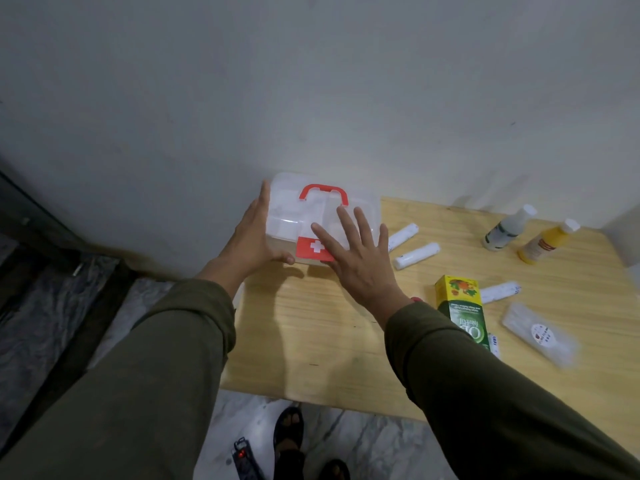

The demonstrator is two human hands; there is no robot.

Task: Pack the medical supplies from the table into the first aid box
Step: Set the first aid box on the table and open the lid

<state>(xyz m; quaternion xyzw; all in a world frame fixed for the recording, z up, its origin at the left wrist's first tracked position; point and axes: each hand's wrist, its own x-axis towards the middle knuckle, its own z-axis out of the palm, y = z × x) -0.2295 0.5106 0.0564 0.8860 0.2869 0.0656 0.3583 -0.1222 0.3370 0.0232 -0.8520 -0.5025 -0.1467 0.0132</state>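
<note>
Box [301, 216]: clear, red handle, lid on. Three rolls [417, 255], two bottles [509, 228]. Left grip [254, 233] flat against its side, right grip [353, 252] spread wide, empty.

I see both of my arms covered in long olive-green sleeves, left sleeve [138, 368] and right sleeve [485, 386], loose and softly creased, each ending at the wrist. A thin strip of red band [416, 300] peeks out from the right cuff. My left hand [254, 233] and right hand [356, 258] are bare, with no gloves and no rings that I can make out. Low down, my feet are in dark open-toed sandals [288, 429], the second one cut off by the frame's lower edge.
</note>
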